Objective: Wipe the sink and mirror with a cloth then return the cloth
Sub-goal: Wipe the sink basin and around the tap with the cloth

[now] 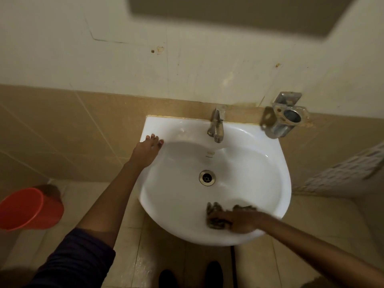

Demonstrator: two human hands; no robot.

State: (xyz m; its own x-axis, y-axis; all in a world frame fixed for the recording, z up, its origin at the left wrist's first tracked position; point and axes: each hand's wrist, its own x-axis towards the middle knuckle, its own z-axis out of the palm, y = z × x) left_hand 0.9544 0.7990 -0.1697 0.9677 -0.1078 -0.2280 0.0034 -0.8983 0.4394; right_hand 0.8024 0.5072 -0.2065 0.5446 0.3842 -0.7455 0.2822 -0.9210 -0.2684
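**Washroom, wall-hung sink: surface and surroundings**

- Sink (239, 154): white ceramic, rounded front, fixed against a tan tiled band; glossy bowl with a metal drain (207, 177) at its centre.
- Tap (216, 127): dull metal, at the back rim, spout over the bowl.
- Cloth (218, 215): dark and crumpled, lying on the sink's near inner wall, front right.
- Right hand (242, 222): pressed flat on top of the cloth, fingers spread over it; blurred, so whether the grip closes on the cloth cannot be told.
- Left hand (148, 149): open, holding nothing, fingertips resting on the sink's left rim.
- Metal holder (285, 116): wall-mounted, right of the tap.
- Mirror (239, 13): dark panel at the top edge, blurred.
- Wall: cream above the tiles, cracked and spotted.
- Floor (162, 246): beige tiles; an orange bucket (29, 208) stands at left.
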